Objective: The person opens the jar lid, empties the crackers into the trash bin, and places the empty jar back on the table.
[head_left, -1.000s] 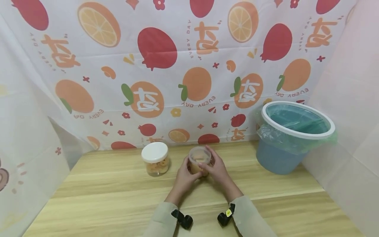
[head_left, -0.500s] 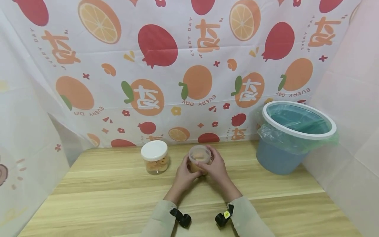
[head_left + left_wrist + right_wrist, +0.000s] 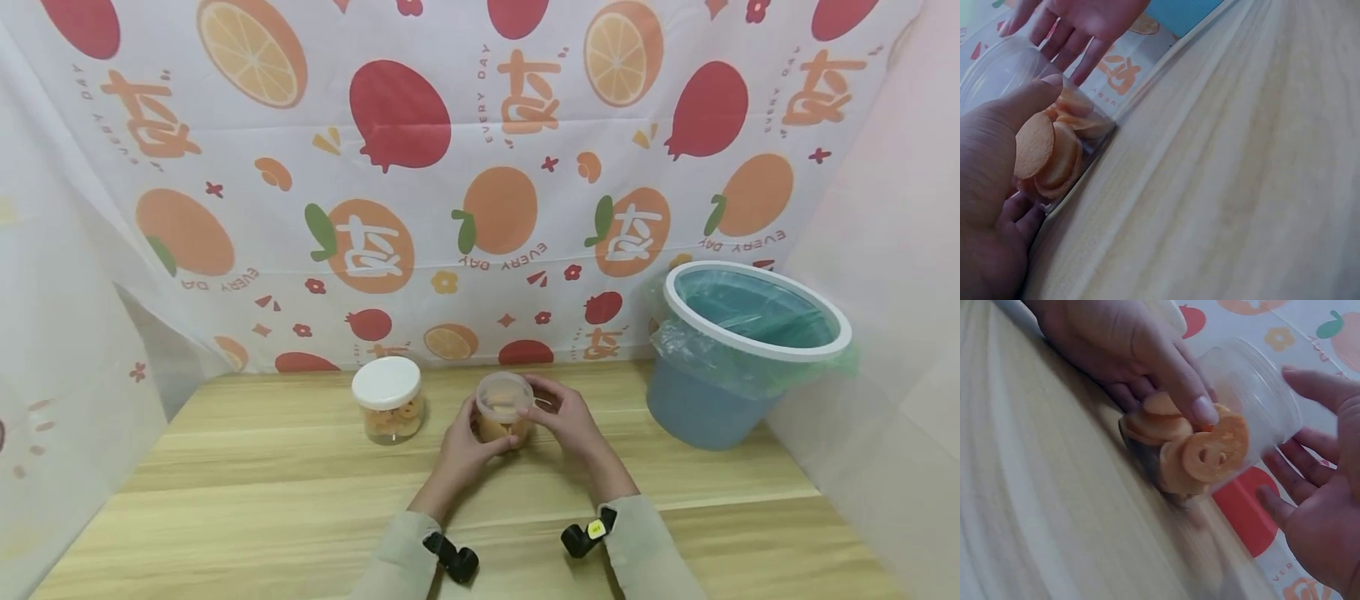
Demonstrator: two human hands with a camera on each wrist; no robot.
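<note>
A clear plastic jar (image 3: 504,408) of cookies stands on the table at the centre of the head view. My left hand (image 3: 465,446) grips its side, thumb across the front and fingers round the far side. Through the wall, round flat cookies (image 3: 1047,153) and a pretzel-shaped cookie (image 3: 1216,450) show in the lower part of the jar. My right hand (image 3: 566,421) is at the jar's right, with fingers and thumb spread loosely about the rim. In the right wrist view, the rim (image 3: 1282,394) lies between this hand's thumb and fingers, without a tight grasp.
A second jar (image 3: 390,400) with a white lid and ring-shaped cookies stands to the left. At the right is a blue bin (image 3: 708,404) with a white rim and a green-tinted liner. Fruit-print cloth hangs behind the wooden table (image 3: 300,500).
My right hand has loosened and shifted slightly right, its fingers spreading away from the jar. My left hand keeps its hold, and the jar stays about where it was.
</note>
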